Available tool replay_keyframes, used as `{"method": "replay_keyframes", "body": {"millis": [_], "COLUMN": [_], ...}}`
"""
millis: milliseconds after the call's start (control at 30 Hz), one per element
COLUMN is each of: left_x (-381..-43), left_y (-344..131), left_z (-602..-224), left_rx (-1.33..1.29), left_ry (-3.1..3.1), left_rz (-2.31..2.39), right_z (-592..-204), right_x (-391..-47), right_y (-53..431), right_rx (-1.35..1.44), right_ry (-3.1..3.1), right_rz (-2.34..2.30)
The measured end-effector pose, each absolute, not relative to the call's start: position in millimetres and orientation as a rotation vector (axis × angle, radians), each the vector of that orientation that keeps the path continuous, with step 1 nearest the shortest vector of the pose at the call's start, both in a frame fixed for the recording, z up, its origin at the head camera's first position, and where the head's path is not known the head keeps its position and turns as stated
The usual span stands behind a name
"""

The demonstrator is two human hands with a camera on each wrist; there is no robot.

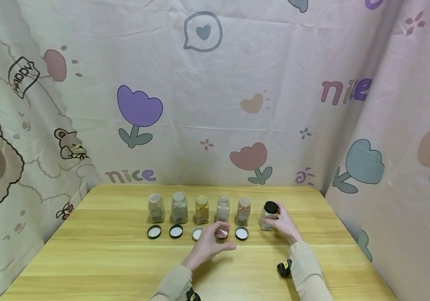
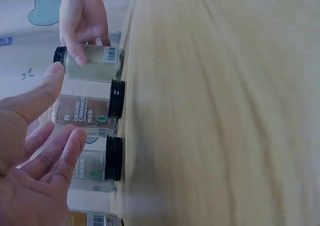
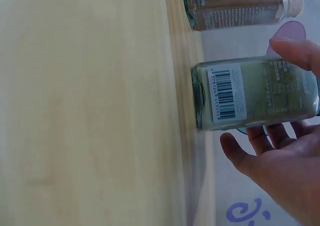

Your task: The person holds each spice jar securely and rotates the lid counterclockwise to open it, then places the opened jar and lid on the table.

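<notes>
My right hand point(image 1: 284, 223) grips a square glass spice jar point(image 3: 255, 93) with a black lid point(image 1: 271, 207), the thumb on one side and fingers on the other. Pale powder fills this jar, and a barcode label shows on its side in the right wrist view. My left hand point(image 1: 209, 244) hovers over the table in front of the row, thumb and fingers spread apart around nothing. It partly covers a loose lid point(image 1: 223, 235). Nearest behind it stand an uncapped jar of white contents point(image 1: 223, 209) and a ground cinnamon jar point(image 2: 82, 111).
More uncapped spice jars stand to the left: a yellow one point(image 1: 202, 211) and two greyish ones, including the tallest point(image 1: 179, 209). Upturned black lids point(image 1: 154, 231) lie before the jars. A patterned curtain point(image 1: 200, 104) hangs behind the wooden table point(image 1: 87, 259).
</notes>
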State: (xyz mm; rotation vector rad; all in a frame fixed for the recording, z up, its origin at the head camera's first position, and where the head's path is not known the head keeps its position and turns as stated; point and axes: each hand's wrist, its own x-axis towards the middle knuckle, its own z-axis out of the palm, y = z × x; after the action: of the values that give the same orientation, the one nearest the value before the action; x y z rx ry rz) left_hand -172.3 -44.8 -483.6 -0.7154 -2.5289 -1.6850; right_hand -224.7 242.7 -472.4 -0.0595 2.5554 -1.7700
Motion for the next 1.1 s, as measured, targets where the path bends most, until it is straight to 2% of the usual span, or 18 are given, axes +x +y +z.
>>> {"method": "replay_keyframes", "body": {"millis": [1100], "left_x": [-167.6], "left_y": [-76.2], "left_z": [-484.4], "left_rx": [-0.805], "left_ry": [-2.521], "left_rz": [-1.77], "right_z": [-476.5], "right_x": [-212.0], "right_y": [271.0], "right_rx": [-0.715], "right_ry": [2.383], "right_rz": [-1.595]}}
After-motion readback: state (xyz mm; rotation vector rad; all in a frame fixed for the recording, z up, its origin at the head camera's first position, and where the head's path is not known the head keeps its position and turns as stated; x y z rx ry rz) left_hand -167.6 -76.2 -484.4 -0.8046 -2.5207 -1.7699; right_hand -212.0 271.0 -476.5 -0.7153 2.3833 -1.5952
